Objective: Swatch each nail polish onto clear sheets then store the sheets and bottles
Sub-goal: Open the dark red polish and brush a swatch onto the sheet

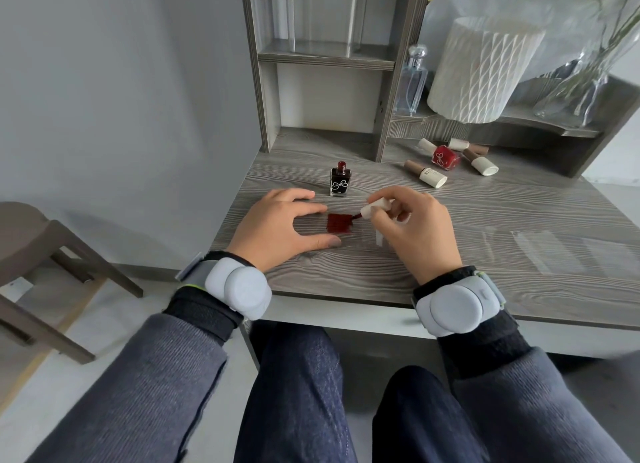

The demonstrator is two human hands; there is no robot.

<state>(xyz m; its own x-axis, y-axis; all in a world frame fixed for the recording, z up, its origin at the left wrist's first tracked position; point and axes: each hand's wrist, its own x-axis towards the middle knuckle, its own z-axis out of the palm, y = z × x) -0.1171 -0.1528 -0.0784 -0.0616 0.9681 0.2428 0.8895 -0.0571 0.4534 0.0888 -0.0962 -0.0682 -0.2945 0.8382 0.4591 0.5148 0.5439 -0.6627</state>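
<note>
Left hand (287,227) lies flat on the desk (485,220), fingers (311,210) spread and gripping nothing, probably pinning the clear sheet (367,235) so it won't slide. Right hand (415,230) pinches the brush cap (375,208), its tip touching the dark red swatch (340,222), which sits between left thumb and forefinger. Open bottle (340,180) stands just beyond the left fingertips, handy for re-dipping I guess.
</note>
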